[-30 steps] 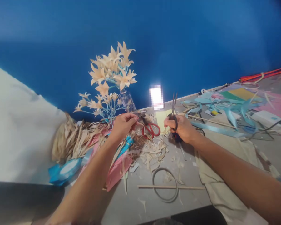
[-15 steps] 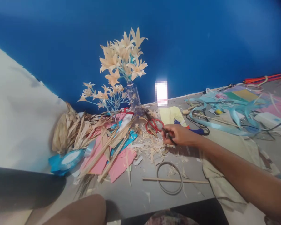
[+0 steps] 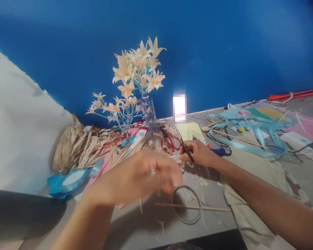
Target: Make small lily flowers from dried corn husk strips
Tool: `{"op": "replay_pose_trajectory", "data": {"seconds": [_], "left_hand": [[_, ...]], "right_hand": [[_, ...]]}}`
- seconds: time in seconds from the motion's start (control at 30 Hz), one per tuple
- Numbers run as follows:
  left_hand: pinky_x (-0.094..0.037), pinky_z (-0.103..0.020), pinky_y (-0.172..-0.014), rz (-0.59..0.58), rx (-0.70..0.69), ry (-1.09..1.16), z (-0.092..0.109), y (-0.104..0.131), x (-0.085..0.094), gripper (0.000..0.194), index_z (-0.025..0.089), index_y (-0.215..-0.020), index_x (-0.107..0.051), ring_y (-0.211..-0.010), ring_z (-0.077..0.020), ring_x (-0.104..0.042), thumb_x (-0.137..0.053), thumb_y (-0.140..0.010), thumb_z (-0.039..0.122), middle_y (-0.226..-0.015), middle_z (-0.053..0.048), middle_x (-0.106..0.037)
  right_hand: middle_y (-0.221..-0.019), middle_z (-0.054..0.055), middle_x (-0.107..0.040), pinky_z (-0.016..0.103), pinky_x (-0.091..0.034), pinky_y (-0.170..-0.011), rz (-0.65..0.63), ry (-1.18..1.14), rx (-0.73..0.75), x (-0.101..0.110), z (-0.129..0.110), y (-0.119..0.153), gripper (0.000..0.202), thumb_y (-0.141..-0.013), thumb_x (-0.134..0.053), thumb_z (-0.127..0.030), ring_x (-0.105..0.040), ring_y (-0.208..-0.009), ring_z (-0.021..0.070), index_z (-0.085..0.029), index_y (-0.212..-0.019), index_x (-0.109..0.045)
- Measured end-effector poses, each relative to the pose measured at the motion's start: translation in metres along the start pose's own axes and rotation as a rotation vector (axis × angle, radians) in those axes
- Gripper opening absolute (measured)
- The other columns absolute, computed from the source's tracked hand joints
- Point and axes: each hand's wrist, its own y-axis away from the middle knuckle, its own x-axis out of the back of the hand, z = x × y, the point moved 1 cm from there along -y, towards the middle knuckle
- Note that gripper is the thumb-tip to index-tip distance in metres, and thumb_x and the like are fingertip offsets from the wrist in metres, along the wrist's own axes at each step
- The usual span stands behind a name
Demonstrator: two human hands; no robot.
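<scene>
My right hand (image 3: pixel 197 152) is closed around the dark handles of a pair of scissors (image 3: pixel 186 152), whose thin blades point up and away from me. Close behind it lie red-handled scissors (image 3: pixel 172 143) and a yellow sheet of paper (image 3: pixel 190 132). My left hand (image 3: pixel 156 172), wearing a ring, hangs over the scraps left of the scissors. Motion smears its bent fingers, so I cannot make out whether they hold anything. Just below its fingertips a grey wire-like hoop (image 3: pixel 198 217) lies across a thin wooden stick (image 3: pixel 216 208).
Cream husk flowers (image 3: pixel 139 66) stand in a clear bottle (image 3: pixel 149 113) against the blue wall. Dried husks (image 3: pixel 75 149) and a blue ribbon roll (image 3: pixel 74 180) lie left. Tangled light-blue ribbon (image 3: pixel 261 128), a blue glue gun (image 3: pixel 220 151) and beige cloth (image 3: pixel 246 177) are right.
My left hand has come in from the lower left and now covers much of the pink paper and husk scraps. The scissors in my right hand have turned, and their blades now show.
</scene>
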Motion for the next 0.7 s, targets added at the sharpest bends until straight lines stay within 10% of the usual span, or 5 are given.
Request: {"op": "replay_pose_trajectory", "data": {"seconds": [0.1, 0.3, 0.7], "left_hand": [[-0.038, -0.020, -0.052, -0.012, -0.033, -0.238, -0.028, -0.038, -0.010, 0.011, 0.018, -0.065, -0.068, -0.056, -0.0110, -0.052, -0.076, -0.070, 0.024, -0.059, 0.002, -0.059], [-0.041, -0.022, -0.050, -0.051, 0.231, 0.143, -0.101, -0.050, -0.022, 0.031, 0.016, -0.087, -0.070, -0.063, -0.0143, -0.061, -0.076, -0.068, 0.040, -0.075, -0.003, -0.066], [-0.033, -0.017, -0.040, -0.076, 0.309, 0.383, -0.105, -0.039, -0.031, 0.025, 0.016, -0.068, -0.059, -0.046, -0.0069, -0.049, -0.081, -0.063, 0.026, -0.057, 0.001, -0.058]], "right_hand": [[-0.062, -0.003, -0.057, 0.021, -0.035, -0.050, 0.065, -0.165, -0.055, 0.003, 0.000, -0.001, 0.015, -0.067, -0.072, -0.027, -0.047, -0.054, 0.0108, -0.016, -0.075, -0.065], [-0.059, -0.003, -0.056, 0.020, -0.034, -0.048, 0.069, -0.238, -0.080, -0.002, 0.001, -0.001, 0.014, -0.064, -0.073, -0.024, -0.045, -0.053, 0.0099, -0.016, -0.072, -0.065], [-0.086, 0.003, -0.069, 0.024, -0.044, -0.061, -0.002, -0.499, -0.120, -0.003, -0.004, 0.000, 0.029, -0.067, -0.077, -0.032, -0.057, -0.069, 0.0147, -0.018, -0.090, -0.065]]}}
